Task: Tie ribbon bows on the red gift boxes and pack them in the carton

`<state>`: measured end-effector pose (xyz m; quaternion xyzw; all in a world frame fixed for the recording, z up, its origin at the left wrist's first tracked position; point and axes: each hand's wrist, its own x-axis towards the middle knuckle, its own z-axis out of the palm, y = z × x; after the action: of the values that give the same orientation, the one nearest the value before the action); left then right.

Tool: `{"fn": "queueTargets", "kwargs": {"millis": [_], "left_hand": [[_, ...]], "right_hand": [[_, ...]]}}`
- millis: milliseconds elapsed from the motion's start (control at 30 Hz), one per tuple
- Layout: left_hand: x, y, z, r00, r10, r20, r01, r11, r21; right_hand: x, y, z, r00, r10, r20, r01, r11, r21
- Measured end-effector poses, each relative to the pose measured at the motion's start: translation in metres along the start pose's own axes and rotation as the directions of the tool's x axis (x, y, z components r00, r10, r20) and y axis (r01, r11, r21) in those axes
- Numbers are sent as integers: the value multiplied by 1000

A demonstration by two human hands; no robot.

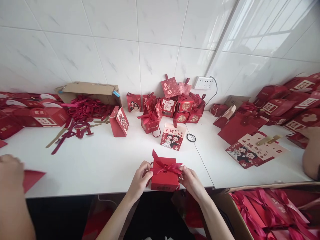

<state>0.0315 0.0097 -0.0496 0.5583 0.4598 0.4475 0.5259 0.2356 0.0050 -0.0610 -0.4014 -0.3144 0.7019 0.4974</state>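
Observation:
A red gift box (165,182) sits at the table's front edge, right before me. Across its top lies a dark red ribbon (166,168) tied in a bow, one tail sticking up at the back left. My left hand (140,179) pinches the bow's left side at the box's left edge. On the opposite side, my right hand (192,181) has the right end of the bow between thumb and fingers. Red cord shows along both sides of the box. Beyond it stand a flat-fronted box with a printed couple (173,137) and a bow-topped box (149,124).
Loose ribbons (83,108) spill from a cardboard box (90,88) at back left. Red boxes (280,103) pile up at right, near printed card boxes (250,150). A carton (225,200) of ribboned boxes stands front right. Other people's arms (12,186) reach in at both sides.

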Motion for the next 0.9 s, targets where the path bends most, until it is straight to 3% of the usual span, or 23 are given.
{"fn": "queueTargets", "kwargs": {"millis": [100,200,267,400,500,600,667,733,833,900], "left_hand": [[2,14,-6,997,70,-37,-63,984,165],[3,27,0,953,276,-125,-198,881,430],[2,31,10,927,368,-76,-268,789,553],[1,30,24,919,393,26,-320,707,631],[7,29,12,915,373,154,-381,672,635],[21,32,-14,906,340,252,-418,630,655],[30,34,-29,923,333,194,-366,602,710],[37,35,-37,931,360,52,-263,568,780],[34,37,-33,874,462,-151,-153,557,816],[26,39,-24,867,464,-184,-167,617,769]], "right_hand": [[-1,-9,0,996,83,-36,-86,990,-111],[2,-14,5,993,102,-51,-109,981,-160],[5,-15,9,997,62,-54,-69,989,-131],[12,-18,13,995,-25,-101,15,995,-94],[13,-28,10,987,-112,-111,84,969,-234],[11,-39,10,983,-152,-103,95,899,-427],[7,-42,12,991,-116,-67,68,867,-494],[3,-38,18,998,-55,-14,40,865,-501],[-3,-24,27,999,1,44,18,901,-434],[-6,-11,33,998,8,58,15,924,-382]]}}
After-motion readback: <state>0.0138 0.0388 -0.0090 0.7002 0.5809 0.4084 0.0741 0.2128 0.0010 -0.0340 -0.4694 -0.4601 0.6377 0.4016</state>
